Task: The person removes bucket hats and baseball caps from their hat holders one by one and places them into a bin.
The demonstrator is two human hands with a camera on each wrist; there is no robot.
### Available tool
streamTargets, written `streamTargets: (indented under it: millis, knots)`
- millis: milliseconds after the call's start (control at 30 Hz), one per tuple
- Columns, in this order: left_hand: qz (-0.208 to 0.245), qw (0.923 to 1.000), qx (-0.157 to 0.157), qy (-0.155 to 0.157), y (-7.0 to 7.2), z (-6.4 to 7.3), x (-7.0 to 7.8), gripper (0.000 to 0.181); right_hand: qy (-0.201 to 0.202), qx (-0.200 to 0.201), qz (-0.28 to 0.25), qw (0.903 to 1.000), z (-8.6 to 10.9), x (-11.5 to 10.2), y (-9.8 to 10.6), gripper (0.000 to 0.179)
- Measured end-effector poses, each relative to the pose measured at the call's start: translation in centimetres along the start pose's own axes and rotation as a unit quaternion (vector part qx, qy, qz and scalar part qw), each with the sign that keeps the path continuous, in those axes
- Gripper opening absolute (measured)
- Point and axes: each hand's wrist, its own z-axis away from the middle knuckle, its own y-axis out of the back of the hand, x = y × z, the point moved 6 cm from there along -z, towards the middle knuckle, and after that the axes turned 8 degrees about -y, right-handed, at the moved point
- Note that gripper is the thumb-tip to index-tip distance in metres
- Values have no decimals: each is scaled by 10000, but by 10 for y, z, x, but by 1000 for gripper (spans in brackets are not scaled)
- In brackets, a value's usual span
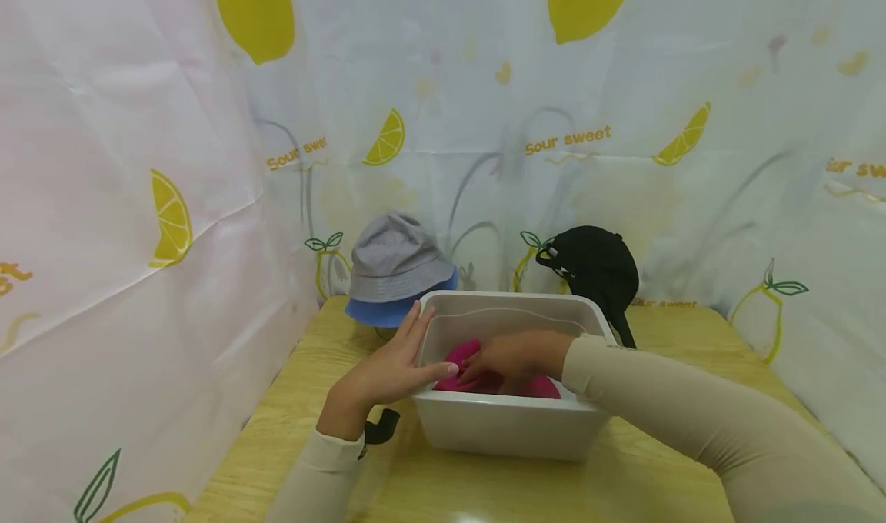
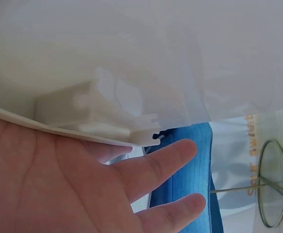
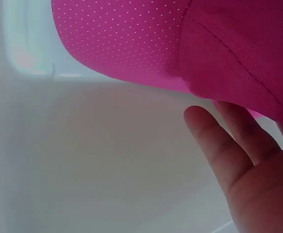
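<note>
A white plastic bin (image 1: 512,427) stands on the wooden table, with a pink cap (image 1: 465,350) inside it. In the right wrist view the pink cap (image 3: 126,39) shows a dotted brim and a stitched crown. My right hand (image 1: 515,354) reaches down into the bin and holds the cap; part of its fingers goes behind the fabric (image 3: 253,160), and the thumb is hidden there. Against the bin's left rim rests my left hand (image 1: 388,369), its fingers straight and spread. From the left wrist, the palm (image 2: 68,179) touches the rim beside a moulded handle (image 2: 102,111).
Behind the bin on the left, a grey bucket hat (image 1: 398,258) sits over a blue one (image 1: 367,310) on a wire stand (image 2: 272,184). A black cap (image 1: 598,269) hangs at the back right. Lemon-printed curtains (image 1: 450,69) enclose the table (image 1: 277,431).
</note>
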Motion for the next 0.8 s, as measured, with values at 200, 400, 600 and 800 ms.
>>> streamTargets:
  millis: [200,400,600,800]
  knots:
    - [41,10000,-16,39,-1,0,0,113,98,-104,-16,9999,-4,-3,-5,58]
    - [24,10000,-18,27,-1,0,-1,113,193,-145,126,9996,-7,-5,-9,56]
    - [16,10000,-32,20,0,1,1,114,206,-183,34,9996,-8,-4,-13,62]
    - [-13,10000,-48,-16,0,1,2,115,197,-176,57,9996,-8,-4,-16,67]
